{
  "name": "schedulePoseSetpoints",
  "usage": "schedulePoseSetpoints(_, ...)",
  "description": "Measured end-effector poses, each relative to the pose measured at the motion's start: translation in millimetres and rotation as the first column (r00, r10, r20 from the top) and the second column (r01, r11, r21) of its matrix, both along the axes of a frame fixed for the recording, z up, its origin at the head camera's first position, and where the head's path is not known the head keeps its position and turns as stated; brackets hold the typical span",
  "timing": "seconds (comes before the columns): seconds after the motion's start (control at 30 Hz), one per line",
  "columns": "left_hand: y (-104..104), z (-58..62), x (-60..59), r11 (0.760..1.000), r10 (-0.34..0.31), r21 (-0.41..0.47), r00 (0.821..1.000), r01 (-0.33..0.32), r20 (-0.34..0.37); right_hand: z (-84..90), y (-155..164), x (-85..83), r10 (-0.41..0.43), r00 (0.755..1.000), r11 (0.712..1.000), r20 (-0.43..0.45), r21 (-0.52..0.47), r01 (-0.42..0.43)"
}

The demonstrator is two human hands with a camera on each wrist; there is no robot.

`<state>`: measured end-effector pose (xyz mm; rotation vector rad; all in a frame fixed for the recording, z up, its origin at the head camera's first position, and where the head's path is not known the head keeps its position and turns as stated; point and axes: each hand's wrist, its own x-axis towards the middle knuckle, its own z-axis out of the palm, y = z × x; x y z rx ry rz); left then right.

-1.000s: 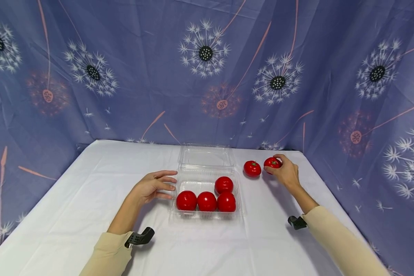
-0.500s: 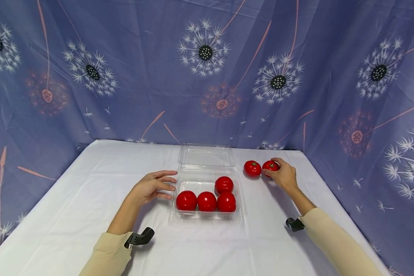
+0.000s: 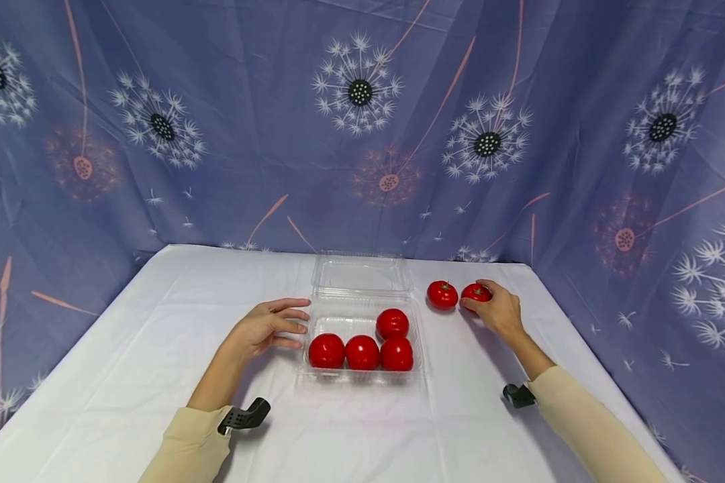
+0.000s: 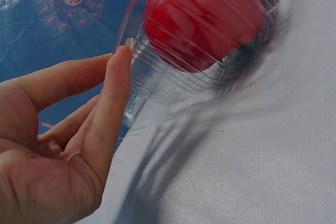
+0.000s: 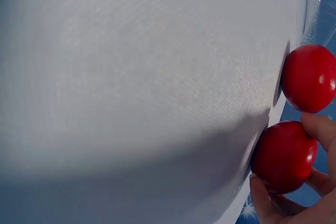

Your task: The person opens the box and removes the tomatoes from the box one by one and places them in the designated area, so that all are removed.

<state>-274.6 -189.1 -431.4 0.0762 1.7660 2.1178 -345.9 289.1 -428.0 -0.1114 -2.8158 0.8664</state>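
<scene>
A clear plastic clamshell box (image 3: pixel 342 325) lies unfolded mid-table, several red tomatoes (image 3: pixel 362 353) sitting in its base. My left hand (image 3: pixel 264 330) is at the box's left side, fingers extended. In the left wrist view, its fingertips (image 4: pixel 124 51) meet the box edge close to a tomato (image 4: pixel 205 17) seen through the ribbed wall. Over on the right, my right hand (image 3: pixel 500 311) pinches a tomato (image 3: pixel 476 291) with a green stem top between thumb and fingers. Just left of it another tomato (image 3: pixel 442 295) rests on the cloth, also visible in the right wrist view (image 5: pixel 311 78).
The box's transparent lid (image 3: pixel 362 274) lies back toward the rear edge. A white cloth (image 3: pixel 362 436) covers the table. Blue dandelion-print curtains (image 3: pixel 266 134) rise behind it and along both sides. Black wrist-camera mounts (image 3: pixel 250 413) jut inward from the sleeves.
My right hand has shifted slightly toward me with the tomato in its grip, after a small move left and back. My left hand and the box have stayed put.
</scene>
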Motion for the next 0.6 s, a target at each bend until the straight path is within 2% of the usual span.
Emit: schedulePoseSetpoints(0.6,-0.2,0.7,-1.3,1.000,-0.002,0.001,1.000,0.002,0.011,3.9,-0.6,-2.3,0.016,0.998,1.000,0.055,-0.018,-0.015)
